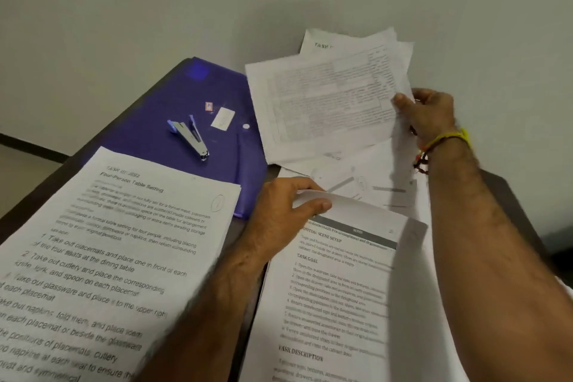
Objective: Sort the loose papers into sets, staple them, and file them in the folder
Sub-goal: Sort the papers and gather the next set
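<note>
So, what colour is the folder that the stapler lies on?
The folder is dark blue-purple, with the stapler on it; the head view shows it best.

Purple folder (173,108), white papers (325,102), yellow wristband (452,136)

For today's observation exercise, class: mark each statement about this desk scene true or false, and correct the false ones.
1. The stapler lies on the blue folder. True.
2. The right hand holds a sheet with a printed table. True.
3. The left hand holds the stapler. False: it pinches the top edge of a printed page.
4. The folder stands upright against the wall. False: it lies flat on the desk.
5. A page headed "Four-Person Table Setting" lies left of the left hand. True.
</note>
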